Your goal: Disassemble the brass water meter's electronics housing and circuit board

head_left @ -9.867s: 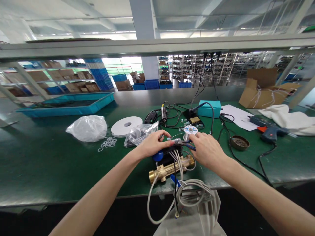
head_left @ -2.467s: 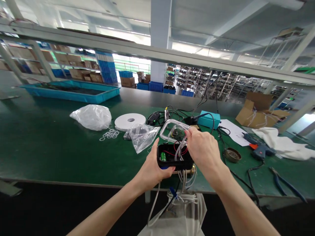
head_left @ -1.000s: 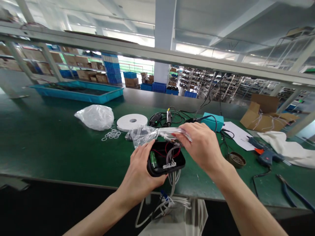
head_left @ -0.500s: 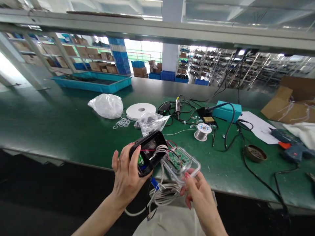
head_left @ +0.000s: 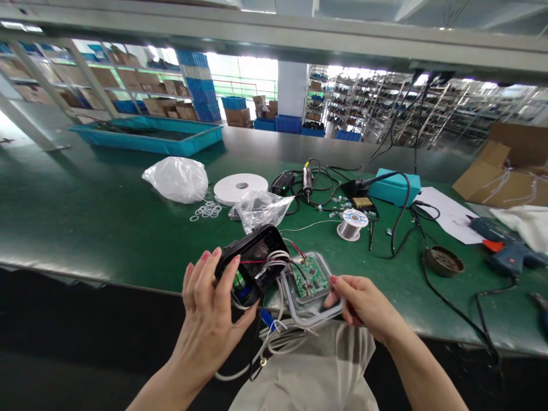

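Observation:
My left hand (head_left: 214, 297) grips a black plastic housing (head_left: 268, 237), tilted with its open side towards me; a green and blue part and loose wires show inside. Between the thumb and fingers of my right hand (head_left: 357, 299) is the edge of a clear plastic cover (head_left: 306, 317). A green circuit board (head_left: 311, 277) sits in that cover. Red, black and white wires run from the board into the housing. Below both parts hangs a coiled grey cable (head_left: 280, 342) with a blue tag (head_left: 268, 319).
Behind the housing lie a clear plastic bag (head_left: 263, 210), a white reel (head_left: 240, 188) and white rings (head_left: 208, 210). A solder spool (head_left: 352, 224), an electric screwdriver (head_left: 307, 181), a teal soldering station (head_left: 394, 187), a round brown dish (head_left: 444, 261) and a glue gun (head_left: 509, 248) stand to the right.
My right hand has shifted to the cover's right side and now pinches its edge. The cover has turned, showing the board more squarely. My left hand still holds the housing, slightly further left.

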The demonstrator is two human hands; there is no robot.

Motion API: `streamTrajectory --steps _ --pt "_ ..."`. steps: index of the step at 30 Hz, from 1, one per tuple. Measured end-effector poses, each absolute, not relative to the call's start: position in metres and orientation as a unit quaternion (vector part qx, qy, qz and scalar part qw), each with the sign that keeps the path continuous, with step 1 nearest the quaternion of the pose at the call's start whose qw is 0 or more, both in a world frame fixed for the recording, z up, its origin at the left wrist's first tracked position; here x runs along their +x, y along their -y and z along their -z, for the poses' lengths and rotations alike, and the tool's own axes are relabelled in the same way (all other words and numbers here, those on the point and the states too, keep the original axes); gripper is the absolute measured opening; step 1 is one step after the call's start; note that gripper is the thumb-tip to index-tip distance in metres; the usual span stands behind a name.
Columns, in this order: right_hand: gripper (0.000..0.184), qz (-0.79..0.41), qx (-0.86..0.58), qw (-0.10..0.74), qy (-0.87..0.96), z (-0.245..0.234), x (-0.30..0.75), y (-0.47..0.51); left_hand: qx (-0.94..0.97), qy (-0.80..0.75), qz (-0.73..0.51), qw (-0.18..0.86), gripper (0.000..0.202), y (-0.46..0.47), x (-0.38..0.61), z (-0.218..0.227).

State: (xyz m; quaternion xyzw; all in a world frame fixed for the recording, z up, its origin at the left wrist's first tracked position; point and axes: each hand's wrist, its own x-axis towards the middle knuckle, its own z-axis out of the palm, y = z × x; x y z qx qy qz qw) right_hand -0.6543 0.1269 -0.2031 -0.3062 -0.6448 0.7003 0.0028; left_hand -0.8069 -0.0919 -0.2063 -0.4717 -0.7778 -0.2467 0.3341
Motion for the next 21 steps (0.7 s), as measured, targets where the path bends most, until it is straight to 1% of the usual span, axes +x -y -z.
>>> streamTrajectory --steps 2,4,6,7,8,10,13,15,17,19,21 --pt "0.047 -0.681 -0.336 0.035 0.650 0.203 -0.649 -0.118 -0.505 0.756 0.256 0.329 0.072 0.089 -0.792 0.202" --pt "0.046 -0.664 -0.365 0.065 0.649 0.205 -0.645 -0.111 -0.584 0.720 0.255 0.276 0.059 0.082 -0.778 0.201" --pt "0.045 -0.652 -0.383 0.070 0.651 0.209 -0.643 -0.108 -0.641 0.696 0.239 0.219 0.046 0.070 -0.769 0.205" --pt "0.044 -0.645 -0.389 0.065 0.654 0.213 -0.643 -0.108 -0.649 0.696 0.226 0.206 0.042 0.063 -0.766 0.208" --pt "0.043 -0.638 -0.394 0.059 0.659 0.215 -0.643 -0.108 -0.648 0.703 0.213 0.203 0.042 0.056 -0.764 0.213" --pt "0.042 -0.617 -0.401 0.039 0.676 0.219 -0.642 -0.110 -0.641 0.719 0.179 0.201 0.050 0.045 -0.763 0.222" --pt "0.041 -0.554 -0.415 -0.007 0.722 0.214 -0.641 -0.113 -0.644 0.728 0.146 0.186 0.059 0.036 -0.765 0.233" --pt "0.042 -0.474 -0.416 -0.052 0.774 0.204 -0.640 -0.118 -0.645 0.728 0.142 0.185 0.059 0.035 -0.767 0.236" --pt "0.042 -0.354 -0.415 -0.064 0.836 0.189 -0.644 -0.128 -0.644 0.724 0.140 0.203 0.057 0.036 -0.773 0.237" --pt "0.039 -0.227 -0.412 -0.025 0.882 0.172 -0.658 -0.143 -0.648 0.709 0.145 0.237 0.057 0.036 -0.781 0.238" --pt "0.034 -0.155 -0.397 0.039 0.904 0.155 -0.684 -0.164 -0.659 0.682 0.154 0.277 0.058 0.036 -0.790 0.244"
